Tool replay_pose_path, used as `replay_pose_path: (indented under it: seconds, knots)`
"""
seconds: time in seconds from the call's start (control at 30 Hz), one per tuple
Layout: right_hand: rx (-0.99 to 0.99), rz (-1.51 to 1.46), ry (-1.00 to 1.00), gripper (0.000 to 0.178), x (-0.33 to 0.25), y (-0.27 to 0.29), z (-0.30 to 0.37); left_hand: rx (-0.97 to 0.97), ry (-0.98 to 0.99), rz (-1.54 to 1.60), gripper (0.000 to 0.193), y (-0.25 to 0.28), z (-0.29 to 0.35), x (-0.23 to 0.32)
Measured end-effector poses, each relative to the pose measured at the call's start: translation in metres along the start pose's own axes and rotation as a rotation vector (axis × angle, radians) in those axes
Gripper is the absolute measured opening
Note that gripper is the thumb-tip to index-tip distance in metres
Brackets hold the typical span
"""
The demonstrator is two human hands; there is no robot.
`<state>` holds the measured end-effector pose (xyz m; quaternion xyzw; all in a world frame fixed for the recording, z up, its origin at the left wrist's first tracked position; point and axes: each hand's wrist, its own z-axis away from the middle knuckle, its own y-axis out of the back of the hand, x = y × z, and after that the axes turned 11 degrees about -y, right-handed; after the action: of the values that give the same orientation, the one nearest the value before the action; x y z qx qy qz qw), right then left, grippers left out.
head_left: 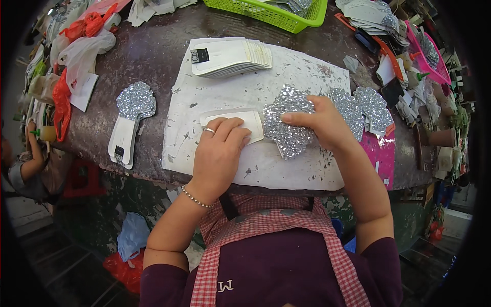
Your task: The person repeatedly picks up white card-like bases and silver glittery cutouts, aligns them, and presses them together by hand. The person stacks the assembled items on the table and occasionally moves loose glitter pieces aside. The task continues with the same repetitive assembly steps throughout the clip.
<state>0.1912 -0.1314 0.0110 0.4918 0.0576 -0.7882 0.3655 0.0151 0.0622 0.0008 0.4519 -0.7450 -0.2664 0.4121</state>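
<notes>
My left hand (219,148), with a ring and a bead bracelet, presses its bent fingers on a white insole (249,121) lying on the paper sheet; its thumb is hidden. In my right hand (327,122) is a silver glitter piece (289,134) with a wavy outline, pinched with the thumb on top. Its left edge meets the insole's right end; whether they are joined I cannot tell. Above my left hand lies a fanned stack of white insoles (230,57), a black label on the top one. More silver glitter pieces (372,108) lie beyond my right hand.
A paint-flecked white sheet (184,123) covers the table's middle. Insoles with glitter fronts (134,110) lie at left, near plastic bags (91,48). A green basket (302,20) stands at the back, a pink basket (432,59) at right. Another person's arm (35,156) shows far left.
</notes>
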Motion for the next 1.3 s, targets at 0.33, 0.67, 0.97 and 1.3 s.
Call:
replay_pose_path:
  seconds: [0.33, 0.67, 0.97, 1.3]
  knots:
    - [-0.234, 0.099, -0.060, 0.038, -0.035, -0.010, -0.020, 0.010, 0.015, 0.037, 0.021, -0.009, 0.010, -0.008]
    - [-0.203, 0.246, -0.012, 0.041, -0.034, -0.010, -0.025, -0.004, 0.043, 0.045, 0.037, -0.008, 0.007, -0.007]
    - [-0.169, 0.378, 0.008, 0.047, -0.046, -0.014, -0.016, -0.266, -0.174, -0.235, 0.050, 0.000, -0.001, 0.000]
    - [0.211, 0.579, 0.476, 0.030, -0.037, -0.034, 0.011, -0.192, -0.132, -0.098, 0.039, -0.006, -0.009, -0.005]
